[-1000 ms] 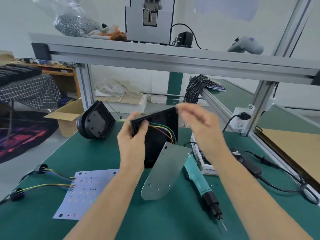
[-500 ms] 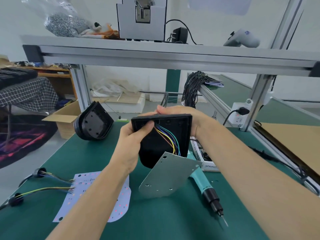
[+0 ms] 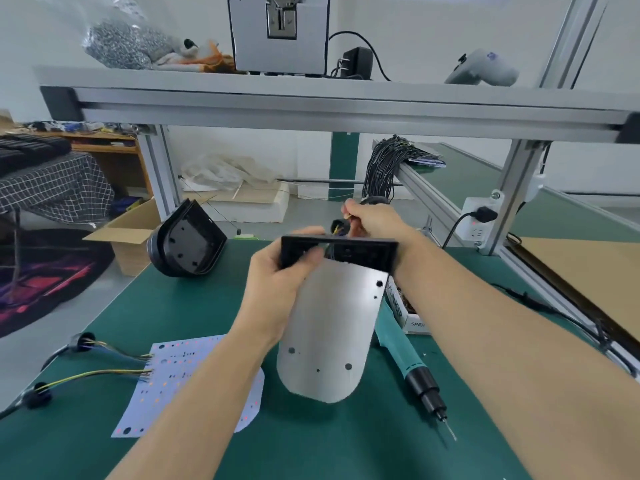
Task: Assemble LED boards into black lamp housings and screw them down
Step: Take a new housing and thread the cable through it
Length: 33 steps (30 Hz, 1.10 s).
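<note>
The left hand [image 3: 277,282] grips the black lamp housing [image 3: 337,252] by its left end, held above the green table [image 3: 194,306] with the bare metal back of an LED board [image 3: 329,334] hanging down from it; the right hand [image 3: 372,220] pinches the coloured wires [image 3: 341,226] just behind the housing's top edge. A second housing [image 3: 185,245], a spare LED board [image 3: 180,379] and a teal screwdriver [image 3: 407,362] lie on the table.

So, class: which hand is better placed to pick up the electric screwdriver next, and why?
Right. The right hand only pinches the wires behind the housing, and the electric screwdriver lies on its side. The left hand grips the housing.
</note>
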Available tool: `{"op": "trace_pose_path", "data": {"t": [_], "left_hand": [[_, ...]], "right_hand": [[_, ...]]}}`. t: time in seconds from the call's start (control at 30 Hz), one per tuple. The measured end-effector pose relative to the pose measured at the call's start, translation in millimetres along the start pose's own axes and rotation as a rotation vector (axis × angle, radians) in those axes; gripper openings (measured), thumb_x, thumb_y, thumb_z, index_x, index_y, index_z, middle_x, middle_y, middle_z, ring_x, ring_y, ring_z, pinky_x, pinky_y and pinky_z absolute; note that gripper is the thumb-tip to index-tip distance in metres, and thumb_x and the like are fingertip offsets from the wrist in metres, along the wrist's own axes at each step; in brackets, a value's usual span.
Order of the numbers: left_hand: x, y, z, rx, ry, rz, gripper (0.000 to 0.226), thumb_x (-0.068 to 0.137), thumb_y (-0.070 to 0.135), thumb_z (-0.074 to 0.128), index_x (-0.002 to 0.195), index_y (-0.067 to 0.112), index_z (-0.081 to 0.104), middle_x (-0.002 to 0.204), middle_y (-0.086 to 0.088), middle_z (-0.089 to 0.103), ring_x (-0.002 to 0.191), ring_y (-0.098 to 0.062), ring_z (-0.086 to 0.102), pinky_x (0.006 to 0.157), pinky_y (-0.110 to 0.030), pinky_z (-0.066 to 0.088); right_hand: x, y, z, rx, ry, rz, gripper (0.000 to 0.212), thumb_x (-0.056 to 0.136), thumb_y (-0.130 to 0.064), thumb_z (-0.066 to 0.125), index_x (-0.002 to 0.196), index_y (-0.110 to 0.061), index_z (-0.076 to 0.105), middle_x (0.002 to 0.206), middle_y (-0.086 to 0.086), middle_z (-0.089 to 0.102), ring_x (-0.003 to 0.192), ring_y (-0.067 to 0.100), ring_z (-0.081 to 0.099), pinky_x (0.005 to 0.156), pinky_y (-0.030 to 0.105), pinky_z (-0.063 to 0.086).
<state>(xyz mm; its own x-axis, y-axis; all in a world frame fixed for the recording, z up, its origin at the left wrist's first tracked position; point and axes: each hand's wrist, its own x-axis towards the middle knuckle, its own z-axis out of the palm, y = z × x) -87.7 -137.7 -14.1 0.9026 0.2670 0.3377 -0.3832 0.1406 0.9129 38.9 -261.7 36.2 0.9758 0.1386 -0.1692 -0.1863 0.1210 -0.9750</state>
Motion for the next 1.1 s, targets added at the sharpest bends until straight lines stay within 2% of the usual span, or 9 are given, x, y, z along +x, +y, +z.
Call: {"op": "trace_pose_path", "data": {"t": [0.17, 0.3, 0.4, 0.53, 0.63, 0.73, 0.83, 0.97, 1.1], "left_hand": [[15, -7, -5, -0.060, 0.421, -0.139, 0.018, 0.089, 0.014, 0.067, 0.073, 0.020, 0.064, 0.068, 0.003, 0.059, 0.067, -0.016, 0.050, 0.070, -0.029, 0.042], [13, -17, -12, -0.128, 0.621, -0.245, 0.020, 0.091, 0.014, 0.064, 0.072, 0.021, 0.060, 0.061, 0.004, 0.049, 0.061, -0.016, 0.042, 0.061, -0.027, 0.041], [11, -16, -10, -0.226, 0.580, -0.374, 0.015, 0.092, 0.021, 0.064, 0.078, 0.017, 0.058, 0.065, 0.001, 0.054, 0.062, -0.020, 0.049, 0.060, -0.028, 0.044], [8, -9, -3, -0.349, 0.406, -0.495, 0.024, 0.091, 0.034, 0.064, 0.103, 0.013, 0.061, 0.090, -0.005, 0.065, 0.078, -0.024, 0.062, 0.082, -0.041, 0.053], [8, -6, -4, -0.246, 0.356, -0.430, 0.033, 0.091, 0.039, 0.063, 0.108, 0.011, 0.064, 0.099, -0.007, 0.068, 0.085, -0.024, 0.063, 0.084, -0.042, 0.052], [8, -5, -11, -0.154, 0.347, -0.344, 0.026, 0.090, 0.042, 0.064, 0.094, 0.017, 0.067, 0.093, 0.000, 0.073, 0.085, -0.020, 0.066, 0.081, -0.036, 0.052], [6, -8, -21, -0.099, 0.356, -0.329, 0.020, 0.090, 0.043, 0.063, 0.088, 0.024, 0.069, 0.090, 0.005, 0.075, 0.088, -0.016, 0.068, 0.073, -0.029, 0.053], [1, -11, -27, -0.061, 0.351, -0.317, 0.024, 0.090, 0.047, 0.060, 0.092, 0.023, 0.068, 0.094, 0.003, 0.075, 0.090, -0.017, 0.068, 0.075, -0.030, 0.054], [2, -7, -29, -0.057, 0.420, -0.325, 0.032, 0.092, 0.050, 0.056, 0.090, 0.020, 0.065, 0.090, -0.001, 0.072, 0.083, -0.019, 0.067, 0.073, -0.033, 0.058]], "right_hand": [[-15, 14, -12, -0.270, 0.039, 0.048, 0.046, 0.095, -0.045, 0.055, 0.118, -0.006, 0.054, 0.095, 0.005, 0.062, 0.079, 0.019, 0.060, 0.078, 0.032, 0.057], [-73, 62, -29, -0.623, 0.122, -0.396, 0.053, 0.086, -0.050, 0.062, 0.128, -0.022, 0.049, 0.117, -0.006, 0.054, 0.102, 0.010, 0.054, 0.085, 0.027, 0.045], [-120, 100, -18, -0.935, 0.007, -0.697, 0.076, 0.068, -0.063, 0.062, 0.132, -0.027, 0.042, 0.134, -0.012, 0.037, 0.121, 0.006, 0.035, 0.097, 0.018, 0.030], [-129, 119, -10, -1.430, -0.052, -0.684, 0.125, 0.057, -0.076, 0.066, 0.150, -0.024, 0.001, 0.159, 0.000, -0.005, 0.146, 0.021, -0.005, 0.119, 0.040, 0.002], [-126, 114, -16, -1.552, -0.022, -0.713, 0.103, 0.078, -0.050, 0.070, 0.149, -0.019, 0.002, 0.158, 0.006, -0.005, 0.144, 0.027, 0.002, 0.119, 0.037, 0.011], [-130, 106, -24, -1.464, -0.042, -0.792, 0.064, 0.091, -0.022, 0.056, 0.144, -0.017, 0.021, 0.150, 0.000, 0.023, 0.130, 0.023, 0.031, 0.095, 0.028, 0.041], [-136, 98, -31, -1.180, -0.023, -0.847, 0.035, 0.100, -0.019, 0.044, 0.135, -0.014, 0.046, 0.130, 0.001, 0.052, 0.103, 0.027, 0.054, 0.082, 0.036, 0.043], [-134, 93, -42, -0.905, 0.057, -0.818, 0.026, 0.102, -0.015, 0.040, 0.117, -0.014, 0.061, 0.097, -0.002, 0.061, 0.079, 0.015, 0.049, 0.074, 0.027, 0.039], [-138, 96, -41, -0.951, 0.186, -0.995, 0.031, 0.100, -0.019, 0.038, 0.105, -0.007, 0.066, 0.086, -0.001, 0.063, 0.070, 0.020, 0.053, 0.066, 0.032, 0.042]]}}
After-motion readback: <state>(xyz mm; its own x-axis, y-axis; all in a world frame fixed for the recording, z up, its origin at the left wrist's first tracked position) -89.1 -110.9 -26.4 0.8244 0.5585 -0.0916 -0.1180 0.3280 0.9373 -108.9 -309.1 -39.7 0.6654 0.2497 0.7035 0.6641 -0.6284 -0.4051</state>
